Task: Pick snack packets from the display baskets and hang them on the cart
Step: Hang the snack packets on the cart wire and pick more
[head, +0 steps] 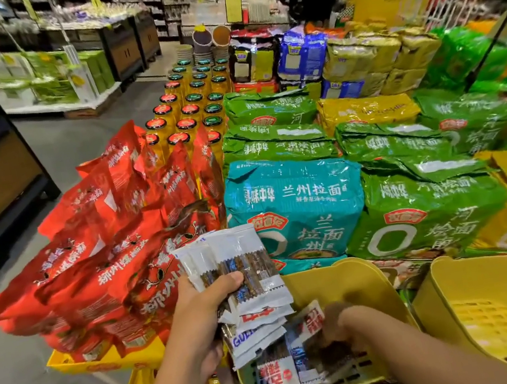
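My left hand [204,305] grips a fanned stack of white snack packets [240,261] above the left rim of a yellow basket [359,278]. More white packets [278,377] lie loose in that basket. My right hand [336,326] reaches down into the basket among them; it is blurred, and its fingers are hidden, so its grasp is unclear. No cart shows apart from a pale metal bar at the bottom left corner.
A second yellow basket [503,310] stands to the right, with nothing in the part I see. Behind are red bags [103,252], teal [295,204], green [424,209] and yellow noodle packs, and rows of orange jars [193,107]. Grey floor lies to the left.
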The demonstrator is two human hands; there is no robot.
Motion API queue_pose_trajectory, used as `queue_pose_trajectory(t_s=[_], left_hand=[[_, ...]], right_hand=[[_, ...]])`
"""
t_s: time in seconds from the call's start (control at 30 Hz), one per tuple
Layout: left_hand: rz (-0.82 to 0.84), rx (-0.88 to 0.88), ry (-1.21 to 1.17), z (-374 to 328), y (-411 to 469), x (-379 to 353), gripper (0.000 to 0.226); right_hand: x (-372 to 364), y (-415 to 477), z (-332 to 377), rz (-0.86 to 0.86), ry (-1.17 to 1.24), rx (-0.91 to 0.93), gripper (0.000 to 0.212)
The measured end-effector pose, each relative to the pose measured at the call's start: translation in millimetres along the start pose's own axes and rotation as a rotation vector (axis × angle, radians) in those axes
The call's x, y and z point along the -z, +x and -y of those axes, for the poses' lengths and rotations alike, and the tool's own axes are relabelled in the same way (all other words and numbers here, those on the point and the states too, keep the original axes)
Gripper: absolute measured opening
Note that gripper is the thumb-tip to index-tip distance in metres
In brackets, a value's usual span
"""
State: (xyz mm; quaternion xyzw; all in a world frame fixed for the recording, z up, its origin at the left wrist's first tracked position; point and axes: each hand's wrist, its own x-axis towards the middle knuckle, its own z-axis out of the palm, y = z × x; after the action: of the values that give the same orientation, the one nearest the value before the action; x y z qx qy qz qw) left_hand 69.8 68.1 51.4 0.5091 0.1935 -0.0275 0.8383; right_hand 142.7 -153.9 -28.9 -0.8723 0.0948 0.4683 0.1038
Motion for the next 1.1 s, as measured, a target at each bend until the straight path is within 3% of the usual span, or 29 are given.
queue_pose_trajectory(t_s=[0.1,0.23,0.37,0.43,0.53,0.67,0.77,0.9,0.97,1.1], left_hand=[[0.005,-0.004,-0.014,2,1,0,0.054],[0.017,0.013,-0.004,4,-1,1,0.078],[0.007,0.023,0.012,6,0,6,0.072],[0.002,0.016,0.021,7,0,9,0.065],[-0.006,0.01,0.027,4,-2,12,0.07],[-0.002,0.006,0.024,2,-3,15,0.08],[0.006,-0.002,0.03,2,-4,16,0.087],[0.009,-0.01,0.027,4,-3,20,0.071],[0.009,-0.009,0.018,5,-3,20,0.069],[0.008,0.001,-0.014,6,-2,18,0.073]], right_hand=[[11,-7,-11,-0.128,-0.274,-0.016,0.051],[3,-2,-13,-0.257,-0.428,-0.011,0.056],[-13,-5,-3,-0.059,-0.541,0.16,0.055],[-19,-1,-3,0.044,-0.618,0.153,0.049],[-17,-1,1,0.053,-0.67,0.159,0.047],[-21,-1,11,0.049,-0.787,0.328,0.071],[-24,6,7,0.072,-0.939,0.266,0.083],[-5,3,9,0.039,-0.914,0.196,0.064],[-1,-2,13,0.001,-0.818,0.255,0.059],[-11,-4,8,0.051,-0.731,0.338,0.072]])
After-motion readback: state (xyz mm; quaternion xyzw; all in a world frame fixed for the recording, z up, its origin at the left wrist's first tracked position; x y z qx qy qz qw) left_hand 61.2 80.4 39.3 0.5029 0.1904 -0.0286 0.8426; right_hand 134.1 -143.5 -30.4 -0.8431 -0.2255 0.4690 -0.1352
